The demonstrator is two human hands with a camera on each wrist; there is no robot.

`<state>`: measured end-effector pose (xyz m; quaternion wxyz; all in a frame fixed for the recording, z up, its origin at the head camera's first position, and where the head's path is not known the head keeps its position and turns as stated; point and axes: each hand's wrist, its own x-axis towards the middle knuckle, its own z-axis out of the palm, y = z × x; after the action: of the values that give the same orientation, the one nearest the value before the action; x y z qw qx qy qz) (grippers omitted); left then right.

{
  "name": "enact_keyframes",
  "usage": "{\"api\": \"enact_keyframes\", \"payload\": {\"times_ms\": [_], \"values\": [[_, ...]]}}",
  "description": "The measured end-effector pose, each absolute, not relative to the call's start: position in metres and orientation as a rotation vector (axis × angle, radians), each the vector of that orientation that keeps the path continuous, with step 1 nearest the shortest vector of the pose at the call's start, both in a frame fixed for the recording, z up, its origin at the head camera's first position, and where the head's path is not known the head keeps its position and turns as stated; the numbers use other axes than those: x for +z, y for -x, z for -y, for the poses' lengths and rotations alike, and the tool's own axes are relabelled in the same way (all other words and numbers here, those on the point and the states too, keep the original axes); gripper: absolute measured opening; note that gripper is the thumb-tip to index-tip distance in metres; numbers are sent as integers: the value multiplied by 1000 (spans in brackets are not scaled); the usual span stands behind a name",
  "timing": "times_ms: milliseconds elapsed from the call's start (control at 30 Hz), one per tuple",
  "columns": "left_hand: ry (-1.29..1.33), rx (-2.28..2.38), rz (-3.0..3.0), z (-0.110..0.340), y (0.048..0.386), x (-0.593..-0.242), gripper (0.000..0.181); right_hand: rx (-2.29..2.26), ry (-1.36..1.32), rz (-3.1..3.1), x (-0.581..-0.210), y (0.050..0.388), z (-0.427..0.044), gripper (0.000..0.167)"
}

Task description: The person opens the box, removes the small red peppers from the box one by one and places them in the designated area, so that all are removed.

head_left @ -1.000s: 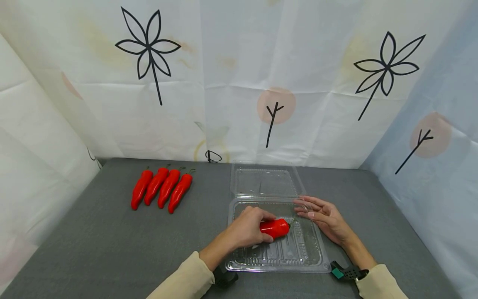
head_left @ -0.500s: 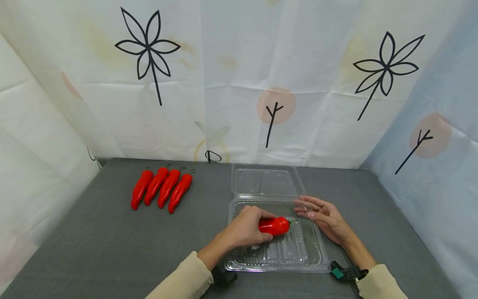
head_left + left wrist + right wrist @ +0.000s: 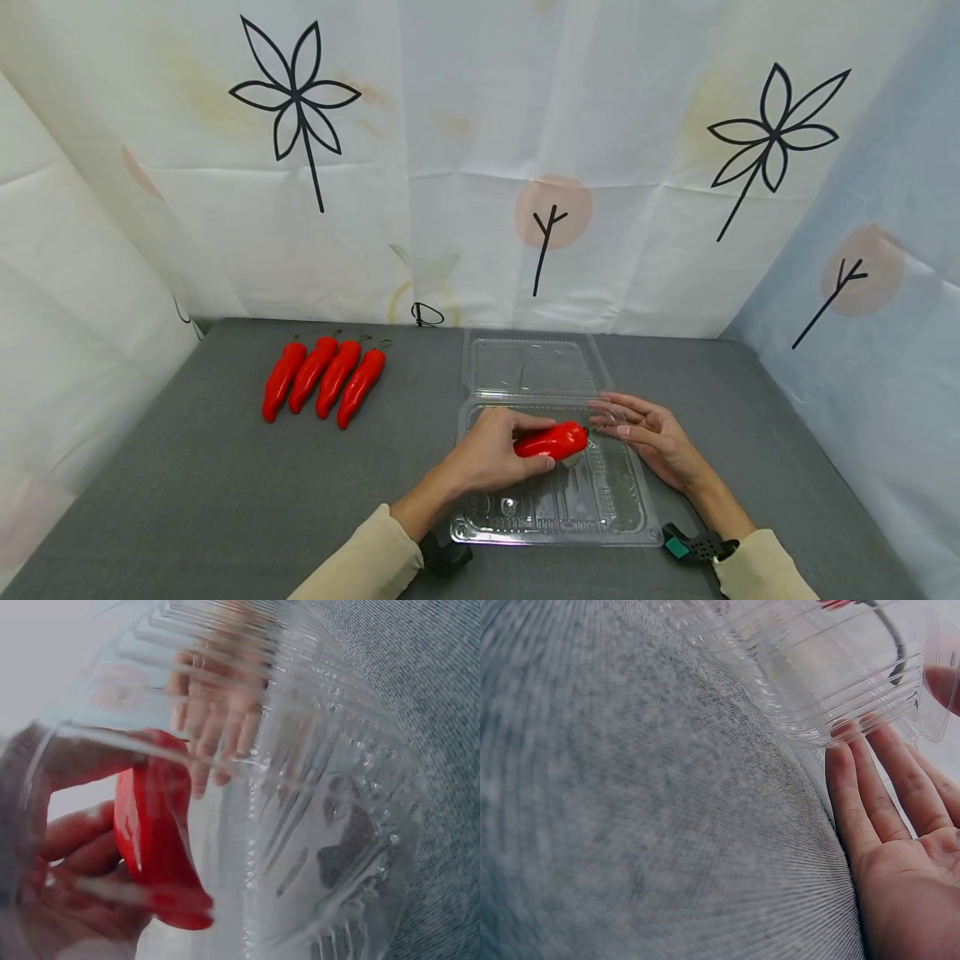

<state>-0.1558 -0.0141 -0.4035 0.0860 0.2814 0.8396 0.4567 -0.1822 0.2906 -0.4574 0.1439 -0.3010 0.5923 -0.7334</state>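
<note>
Over the clear plastic clamshell container (image 3: 600, 521), my left hand (image 3: 487, 454) grips a red chili pepper (image 3: 558, 440) between thumb and fingers. The pepper's stem end points right, while its tip is hidden by the hand. Seen through the container wall in the left wrist view, the pepper (image 3: 154, 825) lies against the curled fingers. My right hand (image 3: 663, 442) is at the container's right side, fingers extended. In the right wrist view, the straight fingertips of this hand (image 3: 907, 855) touch the container's side wall (image 3: 802, 682).
Several red chili peppers (image 3: 339, 379) lie side by side at the back left of the grey table (image 3: 225, 517). The container's lid (image 3: 532, 362) lies folded back toward the rear. A patterned white cloth (image 3: 450, 167) hangs behind the table.
My left hand has risen slightly with the pepper, lifting it away from the container's floor and tilting its stem end upward. The right hand and the other peppers stay where they were.
</note>
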Motion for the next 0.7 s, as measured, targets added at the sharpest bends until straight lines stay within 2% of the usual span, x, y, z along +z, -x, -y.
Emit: {"api": "enact_keyframes", "payload": {"times_ms": [700], "values": [[-834, 1629, -2357, 21, 155, -398, 46, -2122, 834, -1728, -456, 181, -290, 50]]}}
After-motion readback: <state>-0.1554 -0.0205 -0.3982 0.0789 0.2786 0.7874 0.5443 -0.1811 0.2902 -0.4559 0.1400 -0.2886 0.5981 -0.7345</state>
